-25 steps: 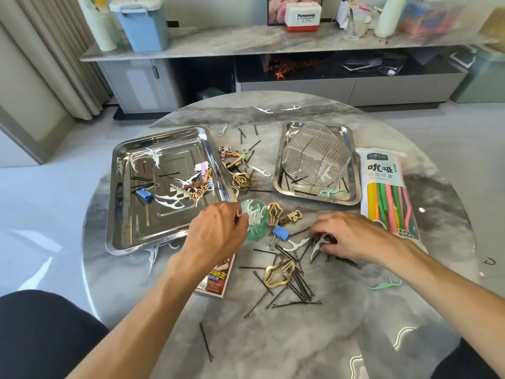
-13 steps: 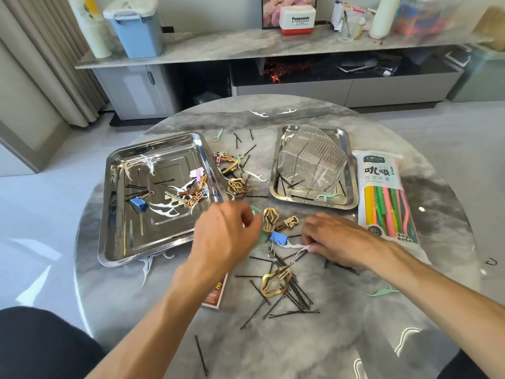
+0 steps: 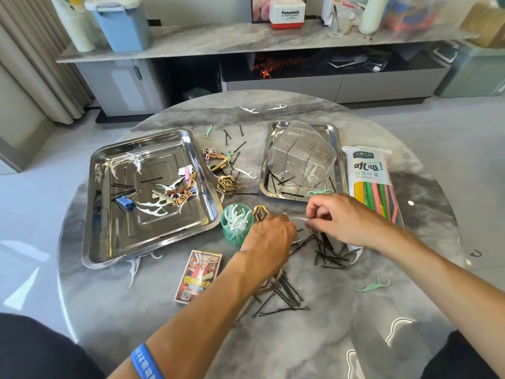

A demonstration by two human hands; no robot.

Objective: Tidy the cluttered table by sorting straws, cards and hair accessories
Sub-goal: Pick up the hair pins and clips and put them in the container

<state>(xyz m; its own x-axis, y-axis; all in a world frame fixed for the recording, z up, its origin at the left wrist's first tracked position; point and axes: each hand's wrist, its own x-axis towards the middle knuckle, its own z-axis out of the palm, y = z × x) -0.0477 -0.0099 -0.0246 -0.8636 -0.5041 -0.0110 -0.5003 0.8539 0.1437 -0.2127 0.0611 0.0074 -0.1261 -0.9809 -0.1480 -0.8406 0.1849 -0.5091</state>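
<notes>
right now, from the head view, both hands meet over the middle of the table (image 3: 314,332), just past the green cup (image 3: 236,224) of floss picks. my right hand (image 3: 345,220) pinches a white pick (image 3: 300,219) between thumb and forefinger, other fingers curled loosely. my left hand (image 3: 269,236) sits knuckles-up beside it, fingers curled under; whether it grips anything i cannot tell, since the fingertips are hidden.

black pins (image 3: 325,250) lie in a heap under and between both hands, with more below my left wrist. a gold clip (image 3: 261,213) lies touching the cup's right side. the big tray (image 3: 109,242) at left holds picks, pins, a blue binder clip (image 3: 124,202) and some hair clips; the small tray (image 3: 337,149) at right carries a clear ribbed dish (image 3: 302,157) and a few pins. the straw pack (image 3: 374,184) lies just right of that tray, and the card box (image 3: 198,276) sits near my left forearm.

the step, i judge, is passing or dropping this pick into the cup (it is close by). to do it well i'd keep the pinch light near the handle end, lift clear of the pins so none snag, and bring it over the cup's mouth before letting go. most sorting is not yet done.
</notes>
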